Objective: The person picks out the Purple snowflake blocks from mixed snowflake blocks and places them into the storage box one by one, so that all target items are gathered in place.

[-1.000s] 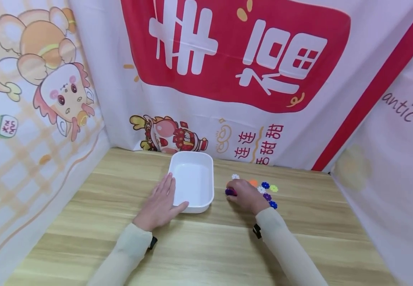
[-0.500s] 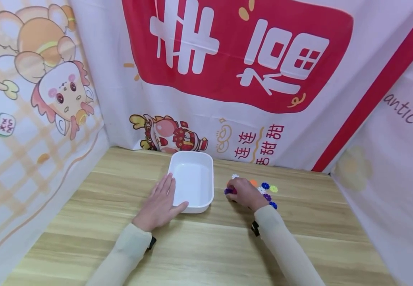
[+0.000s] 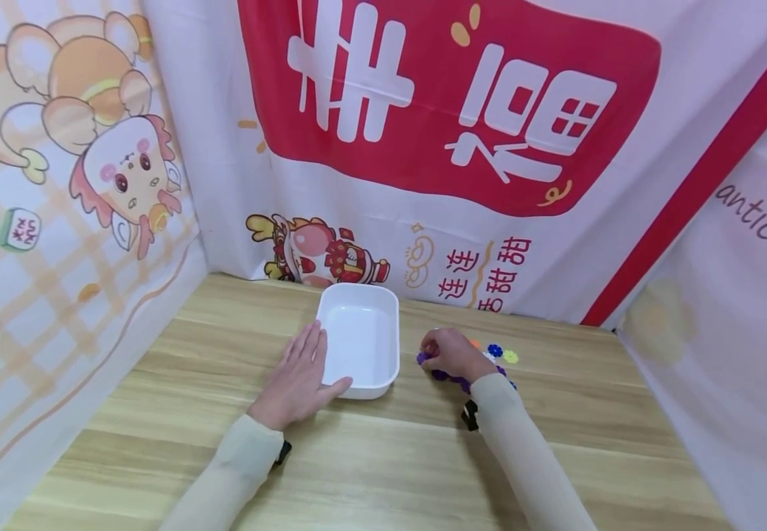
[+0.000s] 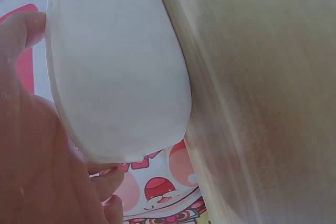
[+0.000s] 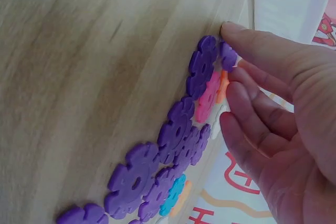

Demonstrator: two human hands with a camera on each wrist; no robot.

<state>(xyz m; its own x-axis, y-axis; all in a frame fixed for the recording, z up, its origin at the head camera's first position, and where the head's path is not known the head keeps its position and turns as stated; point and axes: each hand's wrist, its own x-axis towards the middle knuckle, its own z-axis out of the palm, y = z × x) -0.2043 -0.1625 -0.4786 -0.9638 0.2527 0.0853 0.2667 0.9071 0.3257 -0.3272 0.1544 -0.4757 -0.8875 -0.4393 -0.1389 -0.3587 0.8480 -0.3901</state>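
Note:
In the head view my left hand (image 3: 296,377) lies against the left side of a white rectangular tray (image 3: 366,392), fingers straight and thumb over the near rim. The left wrist view shows the tray's outer wall (image 4: 118,66) with the thumb touching its edge. Right of the tray, my right hand (image 3: 453,352) pinches a purple flower-shaped plastic disc (image 5: 227,56) between thumb and index finger. Close beside and beneath it, in the right wrist view, are a dark purple disc (image 5: 202,66), a pink disc (image 5: 208,97) and several more purple discs (image 5: 134,181).
Behind the right hand lie a blue disc (image 3: 495,350), a yellow-green disc (image 3: 510,356) and an orange one (image 3: 475,344). The wooden table (image 3: 370,457) meets printed cloth walls (image 3: 417,184) at the back and sides.
The right hand has shifted slightly, and a purple disc now shows at its fingertips, with dark purple discs visible below the hand. The left hand stays on the tray. The head view shifts a little.

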